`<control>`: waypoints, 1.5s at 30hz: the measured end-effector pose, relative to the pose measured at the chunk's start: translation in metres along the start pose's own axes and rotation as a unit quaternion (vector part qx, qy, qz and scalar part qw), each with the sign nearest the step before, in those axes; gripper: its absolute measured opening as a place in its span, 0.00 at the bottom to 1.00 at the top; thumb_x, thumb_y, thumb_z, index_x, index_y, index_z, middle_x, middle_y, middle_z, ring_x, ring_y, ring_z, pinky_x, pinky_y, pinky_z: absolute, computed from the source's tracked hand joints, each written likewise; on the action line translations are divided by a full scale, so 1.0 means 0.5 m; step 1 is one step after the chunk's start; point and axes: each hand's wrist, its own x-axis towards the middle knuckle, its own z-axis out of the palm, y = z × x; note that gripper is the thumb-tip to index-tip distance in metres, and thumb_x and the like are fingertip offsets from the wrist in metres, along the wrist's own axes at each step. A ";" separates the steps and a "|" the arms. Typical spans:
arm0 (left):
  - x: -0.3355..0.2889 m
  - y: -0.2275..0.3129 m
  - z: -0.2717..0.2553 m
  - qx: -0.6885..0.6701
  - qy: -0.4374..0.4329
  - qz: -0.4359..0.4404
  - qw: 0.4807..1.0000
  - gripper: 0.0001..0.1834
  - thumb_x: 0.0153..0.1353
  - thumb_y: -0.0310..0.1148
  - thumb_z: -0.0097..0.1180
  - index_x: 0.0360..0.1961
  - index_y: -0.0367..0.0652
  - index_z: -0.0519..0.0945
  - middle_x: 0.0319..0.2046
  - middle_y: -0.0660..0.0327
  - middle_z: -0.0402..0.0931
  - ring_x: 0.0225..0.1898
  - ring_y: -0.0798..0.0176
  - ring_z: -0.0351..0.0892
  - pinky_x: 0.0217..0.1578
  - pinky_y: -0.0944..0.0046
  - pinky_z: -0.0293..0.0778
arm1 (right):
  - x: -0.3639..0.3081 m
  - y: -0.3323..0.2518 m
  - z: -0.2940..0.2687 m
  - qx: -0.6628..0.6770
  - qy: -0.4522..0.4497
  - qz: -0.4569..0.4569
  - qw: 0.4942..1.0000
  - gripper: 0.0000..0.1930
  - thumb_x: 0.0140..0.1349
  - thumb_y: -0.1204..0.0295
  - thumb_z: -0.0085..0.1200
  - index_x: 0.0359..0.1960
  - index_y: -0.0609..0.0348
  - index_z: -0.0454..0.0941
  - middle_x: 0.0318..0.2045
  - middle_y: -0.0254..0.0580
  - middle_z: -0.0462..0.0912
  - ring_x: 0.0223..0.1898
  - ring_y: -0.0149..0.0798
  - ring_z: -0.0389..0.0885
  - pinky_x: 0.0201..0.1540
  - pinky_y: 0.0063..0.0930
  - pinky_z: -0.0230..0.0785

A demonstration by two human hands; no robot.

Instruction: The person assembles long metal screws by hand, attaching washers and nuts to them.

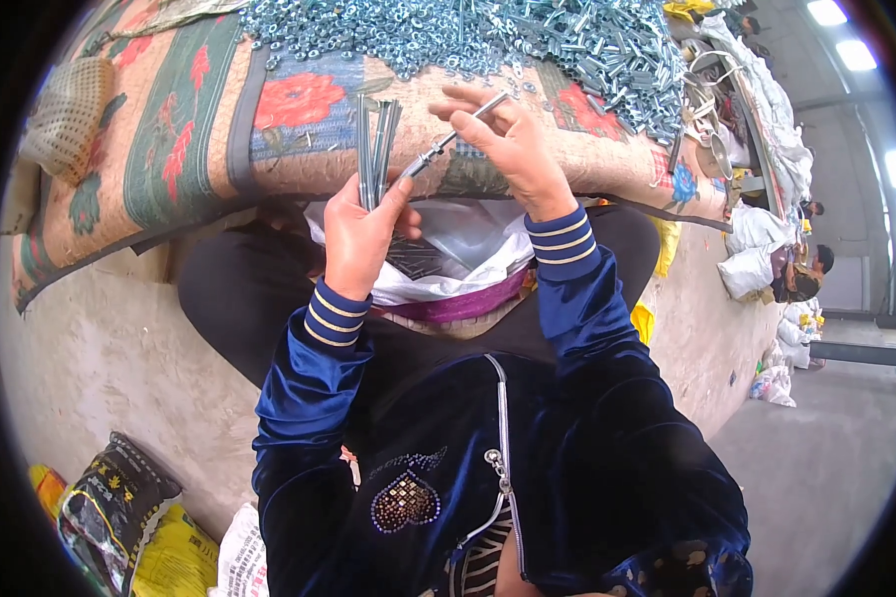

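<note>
My left hand (360, 239) is closed around a bundle of long thin metal rods (376, 149), which stand upright out of its grip. A single long metal bolt (426, 159) slants up to the right from the left thumb and fingertips, with small collar-like parts midway along it. My right hand (524, 154) has the bolt's upper end between its thumb and spread-looking fingers. Beyond both hands, a heap of loose nuts (398, 35) and a heap of short metal sleeves (617, 65) lie on a flowered quilted cover (299, 139).
An open white sack (503, 264) with dark metal pieces inside sits between my knees. A dotted cushion-like bundle (68, 114) lies at the far left, metal ladles (712, 149) at the right. Filled bags (119, 507) stand lower left. Other people (801, 274) sit far right.
</note>
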 end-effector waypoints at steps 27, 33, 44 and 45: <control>-0.010 0.005 0.003 0.197 0.009 0.046 0.979 0.09 0.59 0.30 0.58 0.36 0.33 0.79 0.17 0.66 0.73 0.19 0.77 0.68 0.20 0.74 0.65 | -0.023 -0.002 0.030 0.005 -0.111 0.112 0.988 0.12 0.56 0.68 0.61 0.36 0.65 0.82 0.26 0.28 0.79 0.30 0.21 0.73 0.32 0.17 0.66; 0.009 0.000 -0.029 0.162 0.018 -0.002 0.987 0.12 0.60 0.36 0.58 0.36 0.36 0.79 0.21 0.70 0.71 0.19 0.80 0.63 0.19 0.75 0.60 | -0.019 0.002 -0.080 -0.172 -0.192 -0.100 0.961 0.15 0.54 0.69 0.61 0.41 0.62 0.80 0.31 0.36 0.83 0.32 0.27 0.77 0.38 0.22 0.70; 0.016 -0.013 -0.018 -0.012 -0.056 -0.140 0.988 0.16 0.65 0.42 0.51 0.42 0.40 0.78 0.19 0.73 0.66 0.15 0.80 0.59 0.14 0.78 0.52 | 0.095 0.175 -0.300 -0.680 0.126 -0.095 0.716 0.13 0.54 0.70 0.53 0.43 0.54 0.78 0.30 0.44 0.82 0.35 0.46 0.79 0.37 0.42 0.69; 0.019 -0.013 -0.015 -0.011 -0.055 -0.142 0.988 0.16 0.65 0.42 0.51 0.42 0.40 0.78 0.19 0.73 0.66 0.15 0.80 0.59 0.14 0.78 0.52 | 0.088 0.170 -0.296 -0.626 0.163 -0.122 0.753 0.14 0.54 0.71 0.54 0.43 0.54 0.78 0.31 0.43 0.83 0.35 0.43 0.80 0.36 0.38 0.71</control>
